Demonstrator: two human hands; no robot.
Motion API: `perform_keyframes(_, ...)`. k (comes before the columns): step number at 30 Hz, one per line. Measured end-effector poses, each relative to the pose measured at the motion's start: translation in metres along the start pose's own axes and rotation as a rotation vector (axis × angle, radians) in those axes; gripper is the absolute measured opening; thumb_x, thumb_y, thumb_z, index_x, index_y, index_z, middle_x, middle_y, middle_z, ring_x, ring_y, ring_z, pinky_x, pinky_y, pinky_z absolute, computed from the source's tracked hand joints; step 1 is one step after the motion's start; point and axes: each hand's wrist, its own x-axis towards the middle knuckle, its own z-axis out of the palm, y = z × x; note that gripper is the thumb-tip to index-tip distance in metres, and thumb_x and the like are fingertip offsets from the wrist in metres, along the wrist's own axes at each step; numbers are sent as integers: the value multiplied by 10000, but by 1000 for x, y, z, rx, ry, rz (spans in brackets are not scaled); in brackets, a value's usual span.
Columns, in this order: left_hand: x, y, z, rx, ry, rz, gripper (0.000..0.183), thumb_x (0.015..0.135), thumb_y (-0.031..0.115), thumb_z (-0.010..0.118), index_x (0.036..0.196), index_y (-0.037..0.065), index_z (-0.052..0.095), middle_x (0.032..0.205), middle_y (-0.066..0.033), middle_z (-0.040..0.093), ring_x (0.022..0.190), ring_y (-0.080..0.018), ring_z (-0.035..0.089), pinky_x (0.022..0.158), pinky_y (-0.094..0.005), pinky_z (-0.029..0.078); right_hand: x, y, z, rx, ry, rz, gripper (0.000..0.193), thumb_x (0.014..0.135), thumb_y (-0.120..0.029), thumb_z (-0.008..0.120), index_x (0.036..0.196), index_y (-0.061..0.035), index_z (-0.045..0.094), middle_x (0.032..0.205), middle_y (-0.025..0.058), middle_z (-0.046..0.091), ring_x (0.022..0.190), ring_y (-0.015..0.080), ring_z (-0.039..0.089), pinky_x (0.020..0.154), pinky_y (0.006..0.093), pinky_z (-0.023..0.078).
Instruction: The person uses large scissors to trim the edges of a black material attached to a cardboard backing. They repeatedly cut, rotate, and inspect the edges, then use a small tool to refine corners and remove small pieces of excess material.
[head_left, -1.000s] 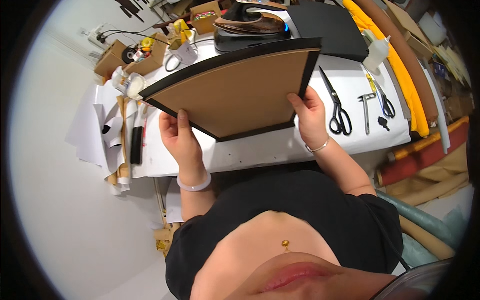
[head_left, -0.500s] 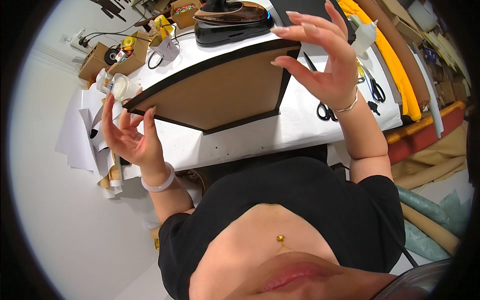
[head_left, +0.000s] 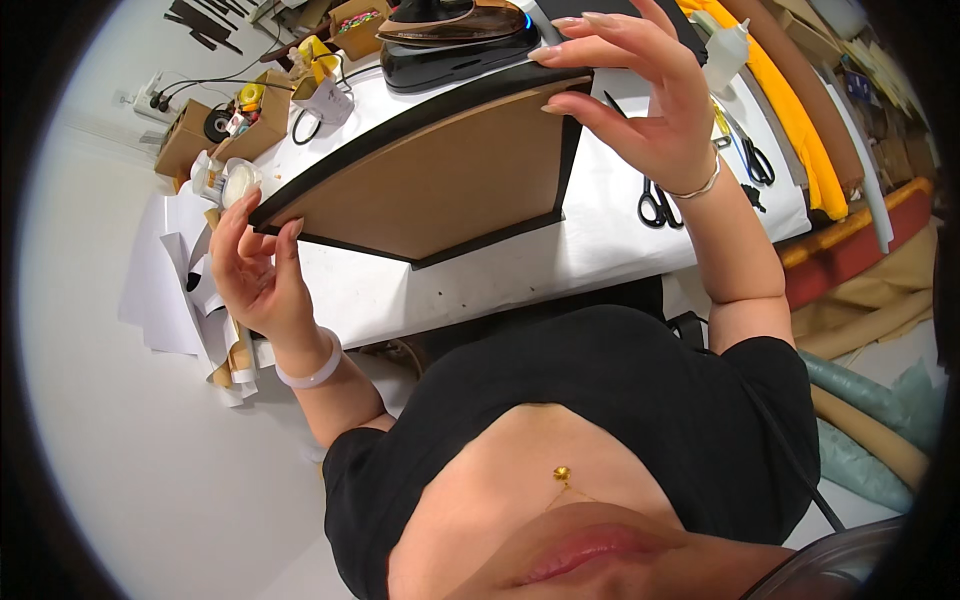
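A brown panel with black edging (head_left: 430, 180) stands tilted up in front of me, its lower black edge at the white-covered table (head_left: 620, 240). At its left corner my left hand (head_left: 262, 290) is closed on it, thumb on the brown face and other fingers at the far side, partly hidden. My right hand (head_left: 672, 120) pinches the upper right corner, thumb on the near side and fingertips over the top edge. The panel's far face is hidden from me. Below my right hand lie black-handled scissors (head_left: 655, 208).
Behind the panel sits a black-and-bronze iron (head_left: 455, 60). A white cup (head_left: 322, 102), cardboard boxes (head_left: 188, 138) and a clear tub (head_left: 240, 180) are at back left. To the right are a squeeze bottle (head_left: 727, 58), more scissors (head_left: 758, 163) and yellow fabric (head_left: 770, 110).
My left thumb and fingers have closed in on the panel's left corner. The panel's top edge has shifted slightly up and left, with my right hand still at its corner.
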Motion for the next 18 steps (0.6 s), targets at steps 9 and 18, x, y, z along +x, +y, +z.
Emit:
perform_keyframes(9,-7,-14,-3,-116,23,-99,477,875,-87,702,1311,-6,526,1181,-222,668,1017,-236,682,809,-280,576,-18,3,16,514,50,350,696,797,-73,847,1365,-31,448,1053,96,716,1073,243,677,1142,469,347)
perform_keyframes(18,-22,-25,8,-384,228,-248,417,895,-37,705,1282,-7,555,1105,-132,694,1037,-198,663,980,-322,511,-44,7,46,677,258,383,544,849,42,761,1285,-37,444,1105,160,709,1081,273,699,1060,398,460)
